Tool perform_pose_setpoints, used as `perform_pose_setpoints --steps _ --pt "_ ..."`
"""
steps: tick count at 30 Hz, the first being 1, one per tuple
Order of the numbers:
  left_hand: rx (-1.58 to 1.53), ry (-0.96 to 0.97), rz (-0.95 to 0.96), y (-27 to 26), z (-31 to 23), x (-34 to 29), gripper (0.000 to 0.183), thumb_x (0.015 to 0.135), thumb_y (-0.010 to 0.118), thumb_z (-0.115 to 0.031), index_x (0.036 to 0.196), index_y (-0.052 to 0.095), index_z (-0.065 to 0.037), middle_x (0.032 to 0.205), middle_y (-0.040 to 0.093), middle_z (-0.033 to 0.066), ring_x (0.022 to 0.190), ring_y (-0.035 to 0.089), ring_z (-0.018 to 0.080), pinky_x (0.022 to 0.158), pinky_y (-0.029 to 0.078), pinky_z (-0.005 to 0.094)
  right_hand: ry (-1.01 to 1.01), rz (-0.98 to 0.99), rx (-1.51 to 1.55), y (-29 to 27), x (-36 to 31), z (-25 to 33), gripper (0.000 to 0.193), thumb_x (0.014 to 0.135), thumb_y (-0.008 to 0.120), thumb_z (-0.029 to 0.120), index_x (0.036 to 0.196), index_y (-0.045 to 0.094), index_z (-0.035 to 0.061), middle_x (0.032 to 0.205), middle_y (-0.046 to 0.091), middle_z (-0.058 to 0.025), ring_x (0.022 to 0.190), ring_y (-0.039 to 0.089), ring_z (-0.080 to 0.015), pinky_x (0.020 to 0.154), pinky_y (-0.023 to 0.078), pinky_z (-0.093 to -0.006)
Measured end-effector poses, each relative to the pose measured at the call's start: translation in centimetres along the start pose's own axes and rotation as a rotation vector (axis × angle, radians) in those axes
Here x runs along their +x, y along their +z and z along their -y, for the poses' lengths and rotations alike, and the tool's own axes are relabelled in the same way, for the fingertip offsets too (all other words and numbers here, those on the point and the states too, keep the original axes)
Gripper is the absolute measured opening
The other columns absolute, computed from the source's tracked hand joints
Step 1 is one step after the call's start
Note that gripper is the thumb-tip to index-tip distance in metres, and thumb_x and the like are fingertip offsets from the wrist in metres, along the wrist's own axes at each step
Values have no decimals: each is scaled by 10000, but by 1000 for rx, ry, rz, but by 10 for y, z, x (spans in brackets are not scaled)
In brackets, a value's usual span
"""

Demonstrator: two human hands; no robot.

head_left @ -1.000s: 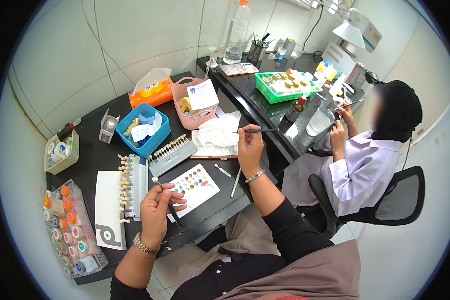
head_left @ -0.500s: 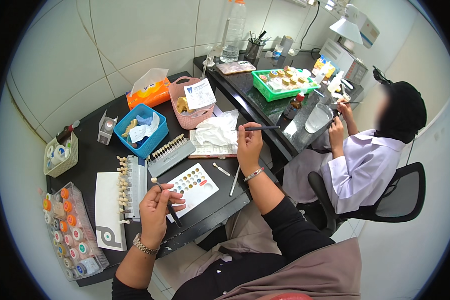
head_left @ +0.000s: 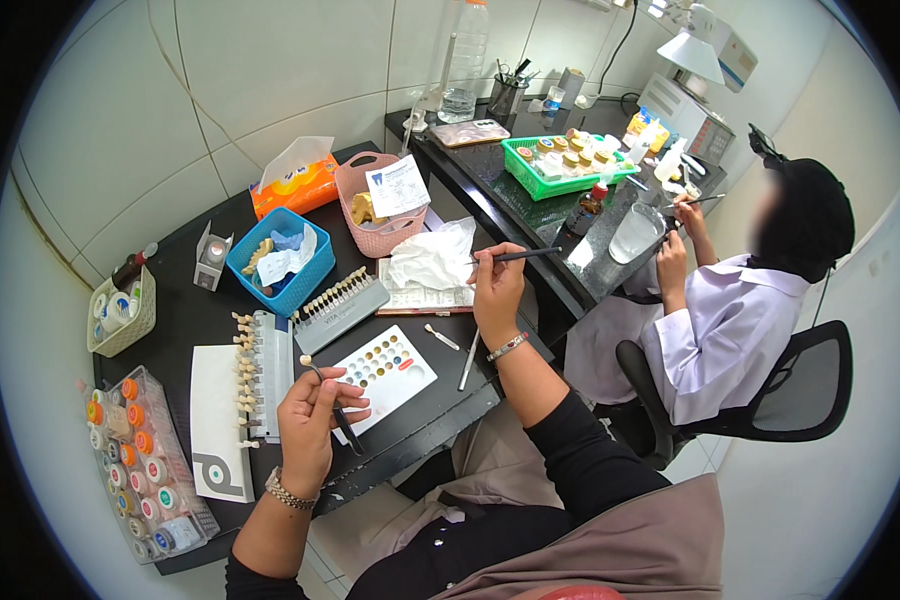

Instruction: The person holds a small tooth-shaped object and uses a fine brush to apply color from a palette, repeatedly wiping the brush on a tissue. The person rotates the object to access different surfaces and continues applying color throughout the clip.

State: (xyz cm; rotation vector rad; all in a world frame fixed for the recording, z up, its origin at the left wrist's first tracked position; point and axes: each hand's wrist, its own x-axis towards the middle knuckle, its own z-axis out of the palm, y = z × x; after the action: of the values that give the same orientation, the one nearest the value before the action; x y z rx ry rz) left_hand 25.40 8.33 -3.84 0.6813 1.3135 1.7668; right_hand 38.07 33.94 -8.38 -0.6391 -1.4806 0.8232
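My left hand [head_left: 313, 425] grips dark curved tweezers [head_left: 346, 424], with a small tooth crown [head_left: 307, 360] at their upper tip. In my right hand [head_left: 498, 288] is a slim dark-handled brush [head_left: 530, 254]. Its handle points right, and its other end is beside a crumpled white tissue [head_left: 430, 255]. Beneath the tissue lies a flat case [head_left: 425, 299]. Between my hands rests a white palette [head_left: 415, 376] with several rows of coloured spots. To the palette's right are a small brush-like tool [head_left: 443, 338] and a thin metal-coloured stick [head_left: 468, 362].
Two tooth shade guides [head_left: 270, 370] [head_left: 342, 308] lie left of the palette. Behind them stand a blue basket [head_left: 310, 270] and a pink basket [head_left: 390, 235]. A box of jars [head_left: 150, 470] is at far left. A co-worker [head_left: 730, 320] sits at right by a glass [head_left: 636, 235].
Almost nothing differs. My right hand and the brush have shifted very slightly; both hands keep their holds.
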Motion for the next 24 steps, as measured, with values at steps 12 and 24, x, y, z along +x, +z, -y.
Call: perform_pose_setpoints --steps 12,24 --pt "-13 2 4 -1 0 0 226 918 468 -187 1024 506 8 807 600 106 714 624 176 615 562 309 -46 -3 17 2 -1 -5 107 888 474 46 955 391 35 767 525 -35 564 441 -35 488 365 -171" --pt "-2 -7 6 1 -1 -1 212 915 472 -183 1017 508 -1 805 596 98 711 626 168 611 564 303 -51 -6 41 1 -1 -9 104 887 475 50 955 398 36 765 523 -31 569 433 -32 490 359 -171"
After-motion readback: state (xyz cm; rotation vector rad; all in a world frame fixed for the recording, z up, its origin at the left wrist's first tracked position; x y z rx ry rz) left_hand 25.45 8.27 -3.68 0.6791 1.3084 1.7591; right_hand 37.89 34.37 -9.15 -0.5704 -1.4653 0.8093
